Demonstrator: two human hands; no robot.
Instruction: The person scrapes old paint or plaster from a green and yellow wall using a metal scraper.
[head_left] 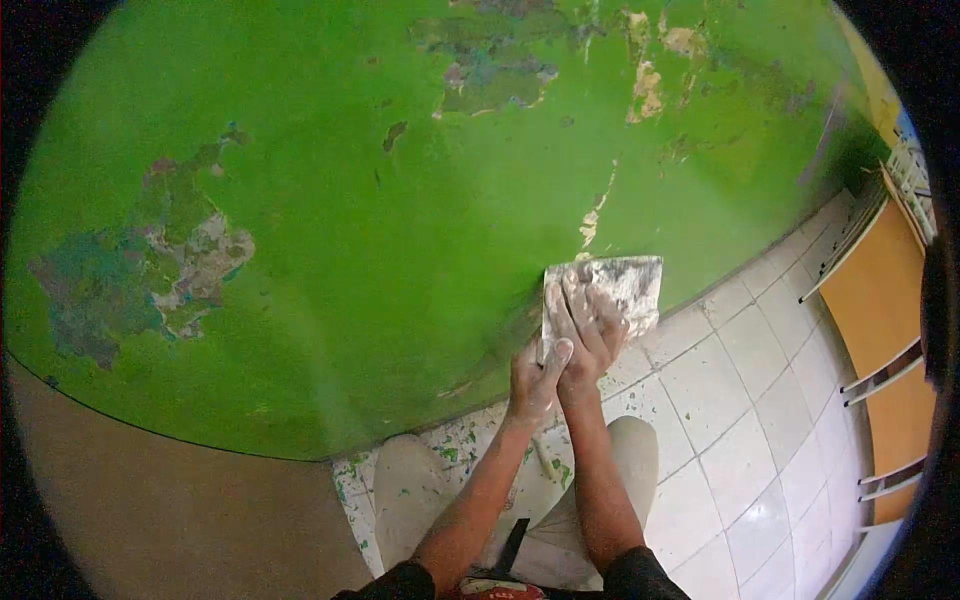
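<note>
My left hand (534, 378) and my right hand (596, 338) are close together on a flat, square putty-smeared plate (641, 278). Whitish and dark smears cover its face, and dust coats my fingers. Several fingers press over the plate, while the grip behind it is hidden. Its upper edge meets the green painted wall (400, 260), just under a narrow pale chipped streak (590, 225).
Peeled patches (200, 265) mark the wall at left and top. White floor tiles (735, 400) carry green paint flakes near my knees. Stacked orange-topped chairs or tables (875, 280) stand along the right side. A brown surface (200, 520) borders the wall at lower left.
</note>
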